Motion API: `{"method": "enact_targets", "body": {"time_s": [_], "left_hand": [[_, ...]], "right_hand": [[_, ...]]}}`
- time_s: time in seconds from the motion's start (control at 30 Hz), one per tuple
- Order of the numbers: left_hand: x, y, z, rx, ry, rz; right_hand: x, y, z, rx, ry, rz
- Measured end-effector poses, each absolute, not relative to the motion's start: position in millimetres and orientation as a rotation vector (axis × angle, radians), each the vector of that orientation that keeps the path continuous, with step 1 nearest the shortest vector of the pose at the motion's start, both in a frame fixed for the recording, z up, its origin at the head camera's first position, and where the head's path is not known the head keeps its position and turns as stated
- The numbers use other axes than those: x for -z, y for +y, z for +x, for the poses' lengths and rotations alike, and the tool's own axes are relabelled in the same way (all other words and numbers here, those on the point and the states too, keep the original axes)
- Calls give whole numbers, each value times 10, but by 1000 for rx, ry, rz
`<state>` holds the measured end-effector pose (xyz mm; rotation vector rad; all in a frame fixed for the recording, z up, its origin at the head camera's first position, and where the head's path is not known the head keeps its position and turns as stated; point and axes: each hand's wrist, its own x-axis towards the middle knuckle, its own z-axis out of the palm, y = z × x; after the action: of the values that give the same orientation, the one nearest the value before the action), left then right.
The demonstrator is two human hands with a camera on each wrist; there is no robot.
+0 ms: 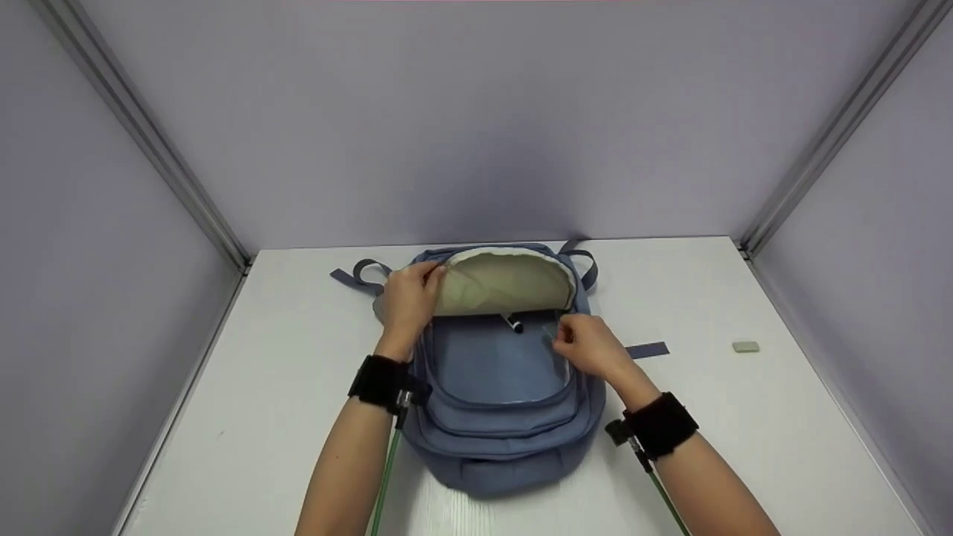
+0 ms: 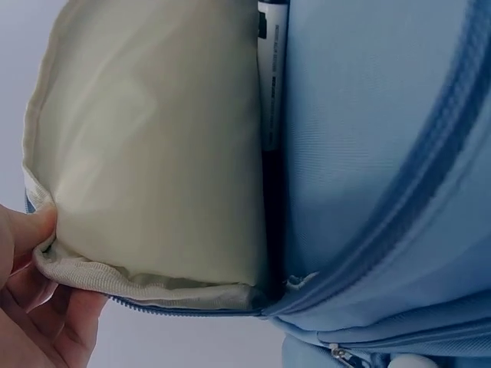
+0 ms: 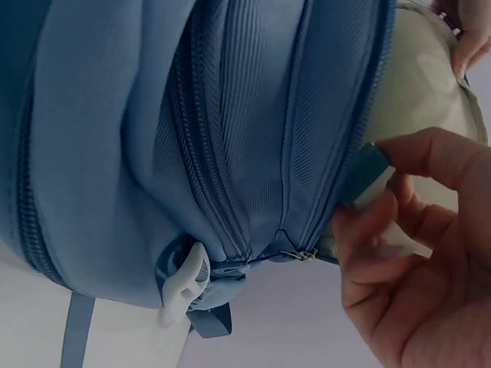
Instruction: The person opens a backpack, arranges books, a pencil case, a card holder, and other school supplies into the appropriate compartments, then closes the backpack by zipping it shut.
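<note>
A blue backpack (image 1: 514, 447) lies on the table with its front compartment unzipped. My left hand (image 1: 408, 301) pinches the edge of the raised flap (image 1: 499, 283), whose pale lining faces up. Inside the opening, a white and black marker pen (image 2: 272, 84) lies along the fold of the flap. At the opening's right side, my right hand (image 1: 592, 346) holds a small teal rectangular piece (image 3: 364, 175) between thumb and fingers. In the right wrist view this piece overlaps the zipped rim of the compartment.
A small pale green block (image 1: 745, 347) lies on the white table (image 1: 260, 417) to the right. Blue straps (image 1: 648, 350) stick out from the backpack's sides. A white buckle (image 3: 186, 284) hangs at its side. Grey panels (image 1: 476, 134) stand behind and at both sides.
</note>
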<state>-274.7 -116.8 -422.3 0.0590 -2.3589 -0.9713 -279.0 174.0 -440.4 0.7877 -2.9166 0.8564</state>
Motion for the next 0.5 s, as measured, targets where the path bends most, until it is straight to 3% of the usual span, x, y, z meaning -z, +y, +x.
{"method": "enact_targets", "body": {"time_s": [0.5], "left_hand": [[4201,-1172,-2763,982,-2362,69]], "right_hand": [[4467,1528,-2838,-975,-2887,642]]}}
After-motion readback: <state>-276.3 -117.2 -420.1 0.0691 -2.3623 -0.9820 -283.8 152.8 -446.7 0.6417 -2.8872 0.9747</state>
